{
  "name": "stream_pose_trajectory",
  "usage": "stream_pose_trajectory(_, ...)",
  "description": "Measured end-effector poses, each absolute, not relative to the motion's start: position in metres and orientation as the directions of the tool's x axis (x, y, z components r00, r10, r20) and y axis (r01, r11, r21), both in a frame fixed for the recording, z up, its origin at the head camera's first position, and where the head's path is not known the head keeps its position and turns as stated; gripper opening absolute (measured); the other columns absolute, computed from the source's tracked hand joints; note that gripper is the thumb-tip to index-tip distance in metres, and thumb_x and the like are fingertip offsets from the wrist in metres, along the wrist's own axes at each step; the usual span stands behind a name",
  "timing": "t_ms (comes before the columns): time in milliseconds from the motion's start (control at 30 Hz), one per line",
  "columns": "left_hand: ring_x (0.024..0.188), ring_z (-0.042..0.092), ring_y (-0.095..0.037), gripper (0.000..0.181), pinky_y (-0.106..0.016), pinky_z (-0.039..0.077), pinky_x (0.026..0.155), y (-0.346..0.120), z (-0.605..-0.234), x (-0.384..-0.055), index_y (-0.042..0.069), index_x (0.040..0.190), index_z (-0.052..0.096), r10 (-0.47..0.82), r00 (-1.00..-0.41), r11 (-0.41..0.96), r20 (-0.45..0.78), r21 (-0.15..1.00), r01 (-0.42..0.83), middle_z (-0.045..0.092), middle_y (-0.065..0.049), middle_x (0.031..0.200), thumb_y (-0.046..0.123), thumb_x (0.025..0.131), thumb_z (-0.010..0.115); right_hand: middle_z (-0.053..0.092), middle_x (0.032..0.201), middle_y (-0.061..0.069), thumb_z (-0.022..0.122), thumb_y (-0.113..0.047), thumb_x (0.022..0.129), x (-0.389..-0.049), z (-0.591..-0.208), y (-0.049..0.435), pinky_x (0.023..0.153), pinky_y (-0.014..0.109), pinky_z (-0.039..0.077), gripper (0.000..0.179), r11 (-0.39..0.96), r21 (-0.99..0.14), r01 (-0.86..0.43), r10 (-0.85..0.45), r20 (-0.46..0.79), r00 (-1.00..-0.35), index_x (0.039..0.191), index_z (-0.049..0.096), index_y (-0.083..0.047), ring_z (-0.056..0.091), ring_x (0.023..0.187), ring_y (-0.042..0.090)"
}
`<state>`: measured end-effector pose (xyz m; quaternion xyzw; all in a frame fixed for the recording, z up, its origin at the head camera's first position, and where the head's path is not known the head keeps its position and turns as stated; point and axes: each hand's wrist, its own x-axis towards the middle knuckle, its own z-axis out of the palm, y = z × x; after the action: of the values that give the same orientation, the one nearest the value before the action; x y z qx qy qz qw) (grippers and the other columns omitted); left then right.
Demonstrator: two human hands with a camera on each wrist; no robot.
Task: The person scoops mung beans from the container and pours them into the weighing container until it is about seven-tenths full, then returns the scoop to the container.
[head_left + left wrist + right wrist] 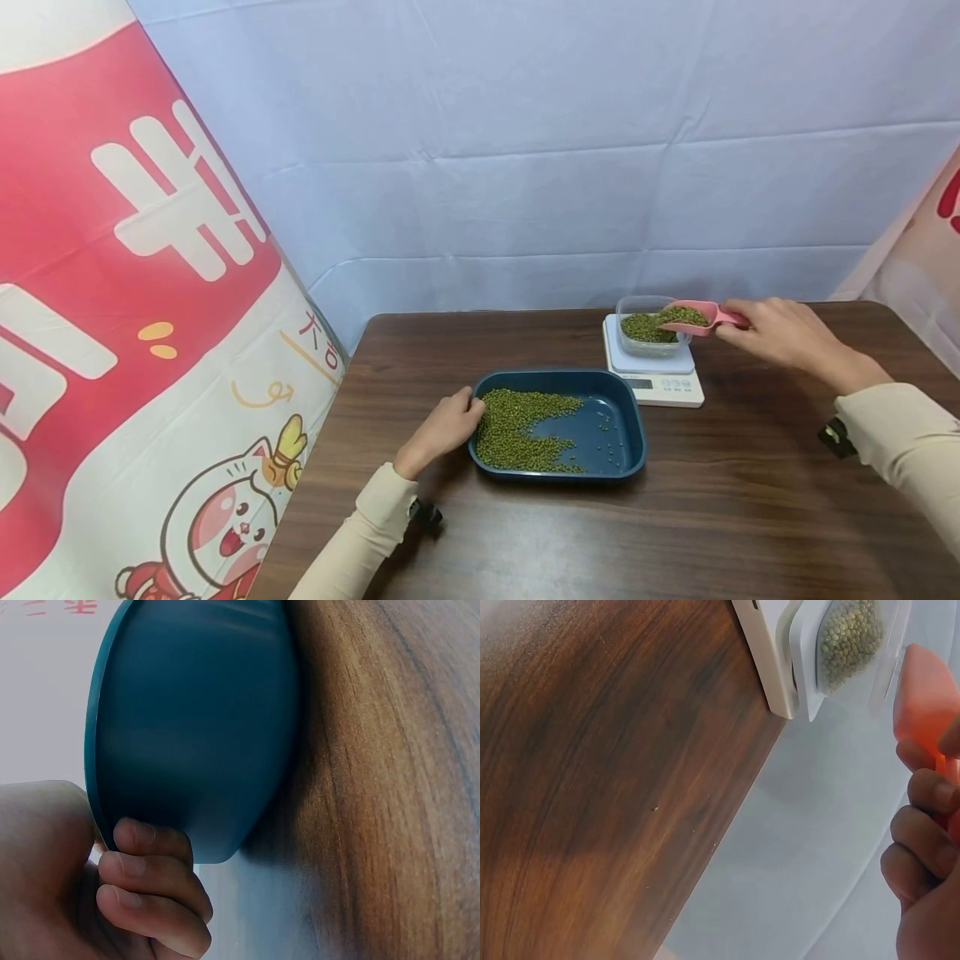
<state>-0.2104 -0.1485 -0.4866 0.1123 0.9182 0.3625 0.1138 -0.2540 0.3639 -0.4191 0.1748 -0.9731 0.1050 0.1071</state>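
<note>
My right hand (780,335) grips the handle of a pink scoop (702,328), its bowl loaded with green mung beans (684,316). The scoop's tip overlaps the rim of a clear plastic container (651,347), which has a heap of the same beans inside and stands on a white kitchen scale (682,392). In the right wrist view the fingers (922,836) curl around the scoop's handle. At the left end of a dark blue tray (633,433), my left hand (447,422) holds the rim, thumb over the edge and fingers (154,874) curled against the outer wall.
Beans (517,429) cover the tray's left part, with a few scattered at its right. Everything stands on a brown wooden table (720,508). A pale cloth (525,208) hangs behind it, and a red and white printed banner (112,333) stands at the left.
</note>
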Motion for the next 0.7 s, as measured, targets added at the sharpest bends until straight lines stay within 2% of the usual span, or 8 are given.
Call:
stream_pose_trajectory(433, 0.064, 0.04, -0.017, 0.027, -0.032, 0.038, 0.061, -0.149, -0.488, -0.211, 0.012, 0.091, 0.047, 0.283, -0.949, 0.717, -0.14, 0.688, 0.113, 0.041, -0.001, 0.076, 0.029, 0.111, 0.04, 0.04, 0.065, -0.005, 0.068, -0.032, 0.099, -0.256, -0.413, 0.366, 0.056, 0.034, 0.03, 0.023, 0.925, -0.15, -0.35, -0.318, 0.2, -0.927, 0.108, 0.069, -0.01, 0.042, 0.063, 0.016)
stream_pose_trajectory(700, 0.064, 0.037, -0.017, 0.028, -0.032, 0.036, 0.061, -0.149, -0.488, -0.211, 0.012, 0.091, 0.046, 0.289, -0.947, 0.707, -0.138, 0.698, 0.114, 0.04, -0.001, 0.076, 0.029, 0.112, 0.039, 0.038, 0.065, -0.003, 0.067, -0.033, 0.099, -0.256, -0.406, 0.369, 0.057, 0.035, 0.029, 0.022, 0.934, -0.142, -0.328, -0.306, 0.154, -0.939, 0.1, 0.064, -0.012, 0.041, 0.063, 0.017)
